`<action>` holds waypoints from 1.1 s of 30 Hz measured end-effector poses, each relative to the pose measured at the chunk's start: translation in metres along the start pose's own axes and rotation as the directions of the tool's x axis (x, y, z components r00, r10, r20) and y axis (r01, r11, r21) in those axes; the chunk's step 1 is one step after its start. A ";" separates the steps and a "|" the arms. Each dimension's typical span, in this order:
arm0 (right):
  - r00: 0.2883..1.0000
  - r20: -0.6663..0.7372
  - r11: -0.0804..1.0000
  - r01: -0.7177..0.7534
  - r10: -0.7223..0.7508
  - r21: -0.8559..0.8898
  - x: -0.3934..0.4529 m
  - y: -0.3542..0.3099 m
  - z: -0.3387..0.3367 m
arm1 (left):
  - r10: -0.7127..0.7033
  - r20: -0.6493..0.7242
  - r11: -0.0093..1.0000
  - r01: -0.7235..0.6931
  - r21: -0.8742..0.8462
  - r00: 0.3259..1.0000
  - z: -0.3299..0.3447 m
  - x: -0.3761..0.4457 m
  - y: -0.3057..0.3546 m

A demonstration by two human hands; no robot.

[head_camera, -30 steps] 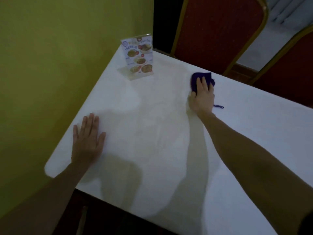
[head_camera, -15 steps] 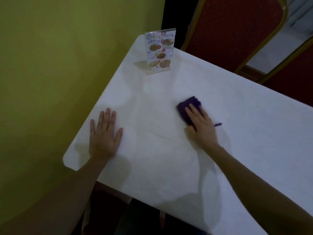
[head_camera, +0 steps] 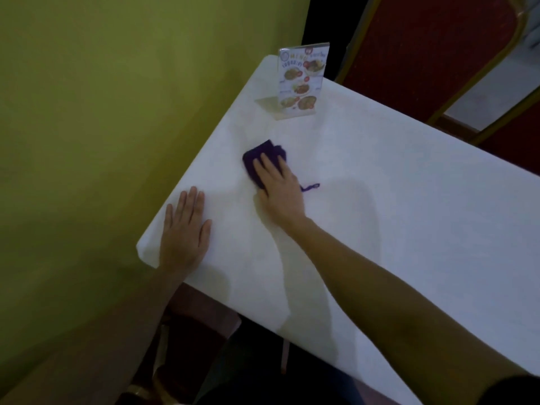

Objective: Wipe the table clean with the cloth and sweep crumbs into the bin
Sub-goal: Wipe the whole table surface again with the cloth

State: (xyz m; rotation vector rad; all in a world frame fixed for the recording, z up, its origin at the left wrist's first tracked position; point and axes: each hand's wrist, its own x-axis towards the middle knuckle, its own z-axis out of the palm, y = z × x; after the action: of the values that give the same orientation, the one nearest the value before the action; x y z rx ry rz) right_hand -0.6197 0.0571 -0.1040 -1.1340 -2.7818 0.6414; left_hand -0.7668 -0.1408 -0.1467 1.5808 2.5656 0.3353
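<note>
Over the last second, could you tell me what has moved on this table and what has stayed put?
The right hand has slid the purple cloth across the white table, from the far edge by the red chair toward the near wall-side corner, pressing it flat with straight fingers throughout. The left hand stays flat near that corner, and the menu stand has not shifted. Nothing was picked up or let go.

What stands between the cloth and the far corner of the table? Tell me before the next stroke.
A menu stand stands upright on the table near that corner, apart from the purple cloth. Bare tabletop lies between them. The right hand presses the cloth flat; the left hand rests nearer.
</note>
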 end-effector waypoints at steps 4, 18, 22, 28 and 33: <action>0.991 0.013 0.991 0.134 -0.133 -0.014 -0.068 0.004 0.014 | -0.009 0.002 0.999 0.008 0.038 1.000 0.000 -0.009 0.000; 0.910 -0.146 0.922 -0.385 0.387 0.042 -0.053 0.035 -0.013 | -0.021 0.031 1.000 0.021 0.002 0.999 -0.002 -0.009 -0.003; 0.991 -0.056 0.993 -0.117 0.118 0.011 -0.073 -0.030 0.018 | -0.026 0.024 0.998 0.027 -0.049 0.999 -0.003 -0.016 -0.006; 0.991 0.067 0.993 0.116 -0.114 -0.028 -0.179 -0.044 0.039 | -0.036 0.031 0.999 0.036 0.005 0.999 -0.002 -0.027 0.000; 0.997 -0.068 0.999 -0.024 0.022 -0.030 -0.242 0.025 0.022 | 0.094 0.090 0.995 -0.097 0.030 0.991 -0.001 -0.037 0.022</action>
State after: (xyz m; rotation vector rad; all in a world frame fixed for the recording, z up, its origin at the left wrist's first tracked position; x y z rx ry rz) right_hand -0.4322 -0.0999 -0.1122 -1.1729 -2.7348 0.5532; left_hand -0.7317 -0.1648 -0.1409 1.6940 2.4478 0.2254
